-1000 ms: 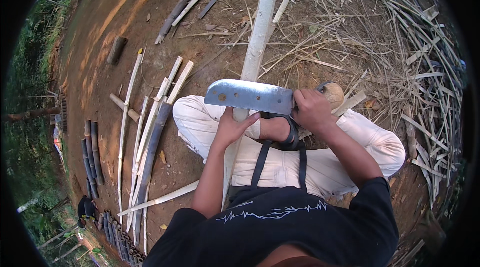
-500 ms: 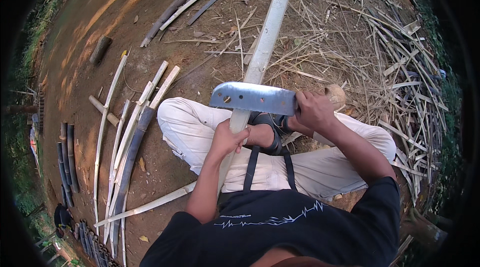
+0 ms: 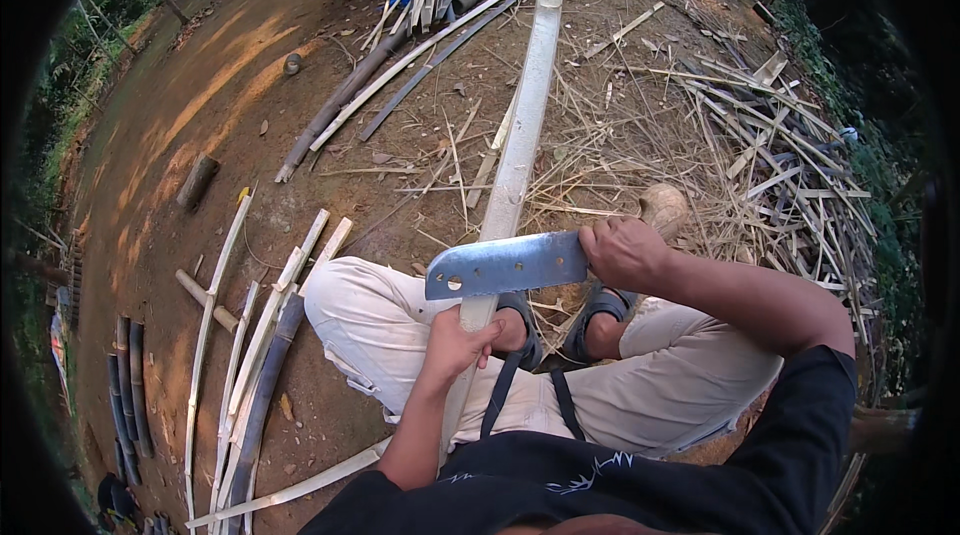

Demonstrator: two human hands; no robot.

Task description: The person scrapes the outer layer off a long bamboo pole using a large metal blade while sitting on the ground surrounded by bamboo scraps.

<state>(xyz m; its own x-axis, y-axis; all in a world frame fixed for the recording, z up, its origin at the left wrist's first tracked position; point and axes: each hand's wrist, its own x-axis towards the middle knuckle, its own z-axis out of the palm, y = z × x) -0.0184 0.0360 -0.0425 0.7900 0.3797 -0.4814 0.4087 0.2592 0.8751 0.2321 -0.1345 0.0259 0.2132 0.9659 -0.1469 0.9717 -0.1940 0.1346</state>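
Note:
A long, pale split-bamboo strip [image 3: 525, 125] runs from my lap out over the ground ahead, its far end raised in view. My left hand [image 3: 458, 343] is wrapped around its near part, thumb across the top. Just beyond that hand, a broad-bladed cleaver [image 3: 510, 265] lies crosswise over the strip, its steel blade pierced by several holes. My right hand [image 3: 628, 253] is closed around the cleaver where the blade meets the thick, pale wooden handle, whose rounded butt shows past my knuckles. Whether the cutting edge bites into the bamboo cannot be made out.
My legs are bent, with sandalled feet [image 3: 595, 325] below the blade. Left of me lie split bamboo lengths [image 3: 265, 355], dark bamboo pieces [image 3: 140, 390] and a short log [image 3: 198, 182]. Thin shavings [image 3: 590, 155] cover the ground ahead; a heap of slats [image 3: 790, 155] lies right.
The view has tilted upward, showing more ground ahead. My right foot has shifted to the right, apart from the left. Both hands keep their holds, with the blade still across the strip.

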